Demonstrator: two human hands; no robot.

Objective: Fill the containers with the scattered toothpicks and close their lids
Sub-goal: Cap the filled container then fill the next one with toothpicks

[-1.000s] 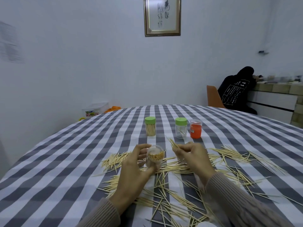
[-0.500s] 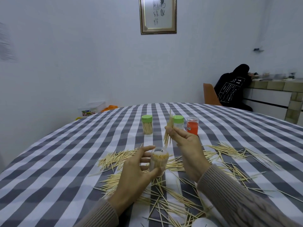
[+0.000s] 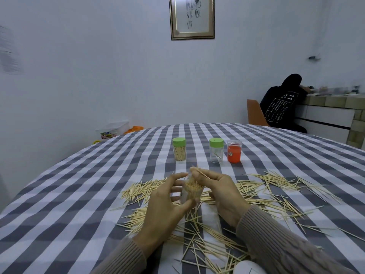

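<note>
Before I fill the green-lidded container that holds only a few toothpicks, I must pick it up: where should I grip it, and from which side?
Probably best to grip the nearly empty container round its clear wall below the green lid, fingers coming from the near side. It stands upright, and the orange container stands close on its right, so a sideways approach from there looks cramped.

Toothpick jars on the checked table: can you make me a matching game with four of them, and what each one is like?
Things:
1. clear jar with a green lid on the left
2. clear jar with a green lid in the middle
3. clear jar with an orange inside
4. open clear jar in the left hand

States:
A. almost empty, a few toothpicks
B. lidless, being filled
C. packed with toothpicks, closed
D. farthest right in the row

Pairs: 1-C, 2-A, 3-D, 4-B
</note>
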